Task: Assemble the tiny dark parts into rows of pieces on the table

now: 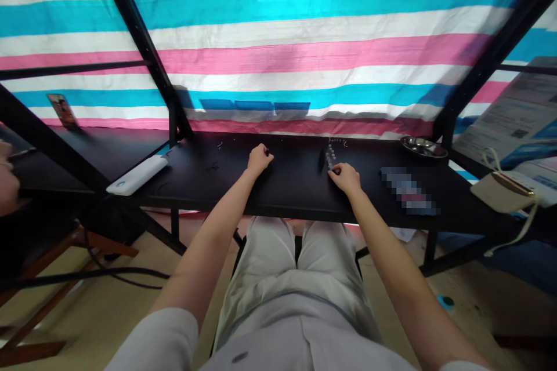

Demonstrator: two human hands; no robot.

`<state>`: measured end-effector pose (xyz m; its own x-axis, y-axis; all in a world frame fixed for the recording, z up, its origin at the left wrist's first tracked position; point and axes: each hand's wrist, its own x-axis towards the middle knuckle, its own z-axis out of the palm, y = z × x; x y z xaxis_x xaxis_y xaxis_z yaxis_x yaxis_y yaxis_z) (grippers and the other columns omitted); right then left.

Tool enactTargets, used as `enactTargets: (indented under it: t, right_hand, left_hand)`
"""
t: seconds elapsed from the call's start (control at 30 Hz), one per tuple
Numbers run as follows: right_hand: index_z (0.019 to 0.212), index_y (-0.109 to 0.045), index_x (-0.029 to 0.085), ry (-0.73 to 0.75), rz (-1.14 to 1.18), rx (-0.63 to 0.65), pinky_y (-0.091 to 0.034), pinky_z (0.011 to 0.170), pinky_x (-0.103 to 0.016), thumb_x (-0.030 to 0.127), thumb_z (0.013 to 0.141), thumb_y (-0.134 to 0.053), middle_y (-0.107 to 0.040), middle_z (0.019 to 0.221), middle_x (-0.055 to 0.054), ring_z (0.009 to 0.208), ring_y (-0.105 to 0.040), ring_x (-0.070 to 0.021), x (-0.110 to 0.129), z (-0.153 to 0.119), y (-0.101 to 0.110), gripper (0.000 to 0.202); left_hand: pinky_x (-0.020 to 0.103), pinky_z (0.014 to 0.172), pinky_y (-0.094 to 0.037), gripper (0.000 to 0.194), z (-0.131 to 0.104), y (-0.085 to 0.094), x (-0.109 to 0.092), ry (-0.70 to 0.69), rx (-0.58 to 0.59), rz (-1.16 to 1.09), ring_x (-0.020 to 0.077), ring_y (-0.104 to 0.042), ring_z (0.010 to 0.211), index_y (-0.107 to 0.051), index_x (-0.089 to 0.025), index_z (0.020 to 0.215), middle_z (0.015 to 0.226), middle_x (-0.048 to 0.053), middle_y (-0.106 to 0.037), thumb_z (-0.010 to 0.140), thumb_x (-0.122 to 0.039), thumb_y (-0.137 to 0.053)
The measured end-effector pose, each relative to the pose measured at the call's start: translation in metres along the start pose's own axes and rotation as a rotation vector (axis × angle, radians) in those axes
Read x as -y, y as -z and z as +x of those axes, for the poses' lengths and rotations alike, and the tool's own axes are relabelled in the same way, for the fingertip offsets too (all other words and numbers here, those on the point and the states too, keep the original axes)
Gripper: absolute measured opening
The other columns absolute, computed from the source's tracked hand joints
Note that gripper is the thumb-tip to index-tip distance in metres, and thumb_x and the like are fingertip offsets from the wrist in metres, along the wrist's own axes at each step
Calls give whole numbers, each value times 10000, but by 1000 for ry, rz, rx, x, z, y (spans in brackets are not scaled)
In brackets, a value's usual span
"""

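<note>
My left hand [260,160] is closed on the black tabletop [296,185], and a small dark piece [267,152] shows at its fingertips. Farther right, the fingers of my right hand [347,177] are pinched together at the near end of a row of small clear, bead-like pieces [331,155]. Something dark shows under those fingertips, too small to name. The row runs away from me and bends right at its far end. Just left of it stands a narrow black object [322,159], apart from both hands.
A white elongated device [139,175] lies left, a shiny metal dish [423,147] back right. Near my right arm is a blurred-out packet-like item [409,191]; beyond it, a beige pouch [502,191] with a strap. Black frame posts flank the table. Another person's hand [6,174] shows far left.
</note>
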<state>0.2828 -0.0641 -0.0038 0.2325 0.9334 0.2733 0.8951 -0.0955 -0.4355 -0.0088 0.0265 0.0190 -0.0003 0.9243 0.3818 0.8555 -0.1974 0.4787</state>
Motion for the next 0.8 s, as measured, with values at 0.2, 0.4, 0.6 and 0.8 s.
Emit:
enactTargets:
  t: [0.2,0.4,0.6,0.8]
  right_hand:
    - [933,-649,213,-3,-4,11,-392,765,-313,364,793,-564,-631,961,-39,932,-564,-202,0,0,1,224]
    - [939,-649,213,-6,-6,20,-392,762,-309,365,797,-565,-631,962,-40,933,-565,-202,0,0,1,225]
    - [940,-652,213,-7,-2,20,-395,758,-308,365,795,-570,-630,960,-38,932,-566,-200,0,0,2,226]
    - [936,-654,212,-9,1,19,-397,764,-313,365,795,-567,-631,961,-44,934,-565,-202,1,0,2,225]
  left_hand:
    - [273,754,-442,101,2,-5,5,8,46,29,173,-578,813,-604,-159,812,848,60,-643,723,-193,-572]
    - [294,816,-457,157,12,0,2,-34,55,80,202,-594,889,-655,-145,846,925,92,-657,742,-221,-565]
    - [295,822,-473,207,25,11,-12,99,155,117,237,-618,912,-684,-120,867,905,117,-676,714,-228,-596]
    - [282,805,-477,194,24,10,-9,99,199,147,237,-632,901,-677,-104,856,882,120,-677,721,-215,-592]
